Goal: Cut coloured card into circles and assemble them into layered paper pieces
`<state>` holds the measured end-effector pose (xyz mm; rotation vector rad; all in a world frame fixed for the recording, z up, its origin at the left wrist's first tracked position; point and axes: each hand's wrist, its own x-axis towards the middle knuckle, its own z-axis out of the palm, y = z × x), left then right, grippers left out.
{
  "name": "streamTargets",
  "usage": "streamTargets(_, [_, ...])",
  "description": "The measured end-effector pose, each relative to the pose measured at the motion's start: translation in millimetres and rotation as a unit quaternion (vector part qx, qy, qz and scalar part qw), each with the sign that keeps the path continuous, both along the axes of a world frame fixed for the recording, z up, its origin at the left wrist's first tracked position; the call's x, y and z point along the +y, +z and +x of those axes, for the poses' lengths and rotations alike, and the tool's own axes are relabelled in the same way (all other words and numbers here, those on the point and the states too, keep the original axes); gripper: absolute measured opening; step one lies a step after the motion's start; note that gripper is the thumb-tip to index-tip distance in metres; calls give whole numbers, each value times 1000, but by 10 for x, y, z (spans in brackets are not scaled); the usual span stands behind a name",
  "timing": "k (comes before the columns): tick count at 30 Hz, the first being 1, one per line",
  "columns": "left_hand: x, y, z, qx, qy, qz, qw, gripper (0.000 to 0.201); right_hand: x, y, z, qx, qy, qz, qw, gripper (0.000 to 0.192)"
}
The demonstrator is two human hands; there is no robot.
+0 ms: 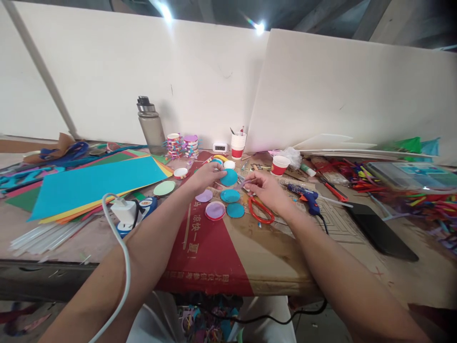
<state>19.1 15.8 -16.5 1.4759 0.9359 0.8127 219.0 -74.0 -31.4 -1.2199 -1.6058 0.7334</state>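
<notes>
Head view under overhead lamps, evenly lit, with wide-angle distortion.
Two ceiling lamps flare into white streaks at the top; their light falls on the pale wall panels, which appear bright and flat. Shadows on the table are soft and short. Straight edges bow towards the corners, and the far right edge darkens. The forearms near the lower border look stretched and slightly soft; the centre is sharpest.

Both forearms are bare to the elbow, with no sleeves, and the left hand and right hand are ungloved.
</notes>
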Motion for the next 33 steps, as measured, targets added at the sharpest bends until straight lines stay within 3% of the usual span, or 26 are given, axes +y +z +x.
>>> streamTargets(3, [-36, -44, 53, -25, -5, -16, 1000, 31, 18, -36, -3, -36, -50, 125, 990, 11])
streamTargets(6, [-75, -83, 105, -29, -32, -37, 998, 30, 23, -58, -5, -37, -68, 186, 980, 20])
streamTargets(14, [-160, -123, 198, -142, -109, -60, 982, 44, 14, -72, -13, -128, -93, 224, 962, 22])
streamTargets(22, [-145, -167, 237, -155, -65, 15, 986, 50, 21, -95, -24, -160, -92, 227, 956, 23])
streamTargets(28, [-143, -179, 239, -168, -22, 12, 985, 45, -6, -56, -36, -141, -101, 193, 966, 47])
streamTargets(33, [-162, -161, 239, -159, -47, -2, 986, 44, 8, -62, -14, -160, -87, 238, 954, 28])
